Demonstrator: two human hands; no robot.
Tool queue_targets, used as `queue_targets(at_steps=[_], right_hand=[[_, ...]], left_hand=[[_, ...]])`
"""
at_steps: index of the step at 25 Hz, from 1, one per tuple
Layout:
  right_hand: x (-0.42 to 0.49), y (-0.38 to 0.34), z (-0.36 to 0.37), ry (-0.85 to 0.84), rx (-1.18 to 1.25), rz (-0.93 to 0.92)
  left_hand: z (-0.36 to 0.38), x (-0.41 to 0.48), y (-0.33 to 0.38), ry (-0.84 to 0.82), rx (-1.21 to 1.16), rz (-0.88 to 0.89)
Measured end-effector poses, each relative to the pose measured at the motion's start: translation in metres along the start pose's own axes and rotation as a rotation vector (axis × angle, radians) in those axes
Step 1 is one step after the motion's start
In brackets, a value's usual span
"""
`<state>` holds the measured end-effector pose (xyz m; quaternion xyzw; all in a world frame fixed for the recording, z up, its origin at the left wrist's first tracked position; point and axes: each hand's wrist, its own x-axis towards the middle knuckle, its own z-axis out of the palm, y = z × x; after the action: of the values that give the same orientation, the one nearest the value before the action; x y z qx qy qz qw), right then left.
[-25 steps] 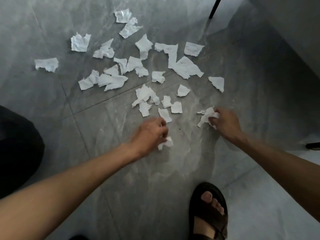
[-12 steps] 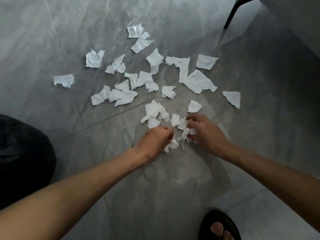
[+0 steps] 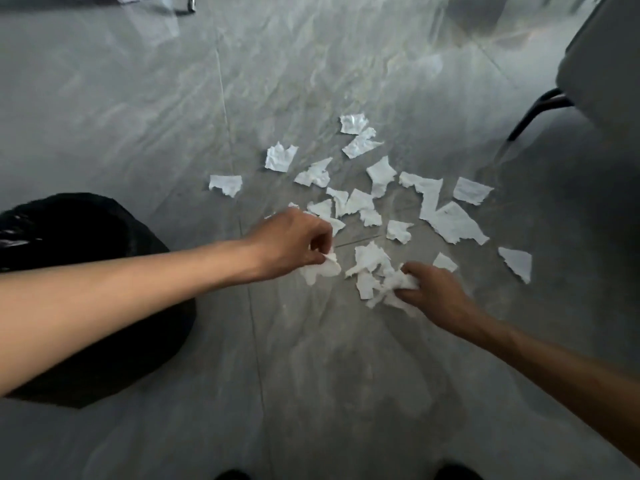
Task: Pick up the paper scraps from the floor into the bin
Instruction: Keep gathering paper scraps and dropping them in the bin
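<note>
Several torn white paper scraps (image 3: 450, 223) lie scattered on the grey tiled floor (image 3: 311, 375). My left hand (image 3: 291, 244) is closed on white scraps (image 3: 320, 270) that hang below its fingers. My right hand (image 3: 433, 292) is closed on a crumpled bunch of scraps (image 3: 391, 285), low over the floor at the near edge of the pile. The bin (image 3: 62, 237), lined with a black bag, stands at the left, partly hidden under my left forearm.
A chair with a grey seat (image 3: 602, 64) and a black leg (image 3: 533, 112) stands at the upper right. The tips of dark footwear (image 3: 232, 474) show at the bottom edge. Bare floor stretches behind the pile and in front of me.
The view has tilted up, so the pile sits farther right and the bin shows more. My left hand moved up and left with its scraps. My right hand gathered more scraps.
</note>
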<state>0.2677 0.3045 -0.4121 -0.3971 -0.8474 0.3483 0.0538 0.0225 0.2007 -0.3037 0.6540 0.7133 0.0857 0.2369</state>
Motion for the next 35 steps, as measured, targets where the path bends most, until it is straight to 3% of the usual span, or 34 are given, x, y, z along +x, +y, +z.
queue_targets(at_steps=[9, 14, 17, 20, 22, 27, 31, 35], right_hand=[[0.059, -0.214, -0.047, -0.182, 0.373, -0.016], [0.082, -0.312, -0.006, -0.293, 0.509, -0.143], [0.087, -0.366, 0.029, -0.414, 0.480, -0.233], [0.090, -0.389, 0.060, -0.468, 0.425, -0.227], [0.092, -0.400, 0.083, -0.548, 0.365, -0.200], [0.104, -0.394, 0.091, -0.800, 0.451, -0.091], [0.123, -0.353, 0.054, -0.797, 0.557, -0.160], [0.155, -0.272, 0.004, -0.660, 0.574, -0.101]], left_hand=[[-0.112, -0.090, -0.061, 0.556, -0.319, -0.158], [-0.124, -0.170, -0.118, 0.757, -0.206, -0.417], [-0.097, -0.217, -0.157, 0.704, -0.061, -0.737], [-0.064, -0.234, -0.179, 0.519, -0.144, -0.907], [-0.055, -0.245, -0.182, 0.505, -0.165, -0.974], [-0.066, -0.236, -0.170, 0.689, -0.067, -0.973], [-0.080, -0.189, -0.138, 0.703, -0.061, -0.869], [-0.087, -0.122, -0.102, 0.595, -0.082, -0.668]])
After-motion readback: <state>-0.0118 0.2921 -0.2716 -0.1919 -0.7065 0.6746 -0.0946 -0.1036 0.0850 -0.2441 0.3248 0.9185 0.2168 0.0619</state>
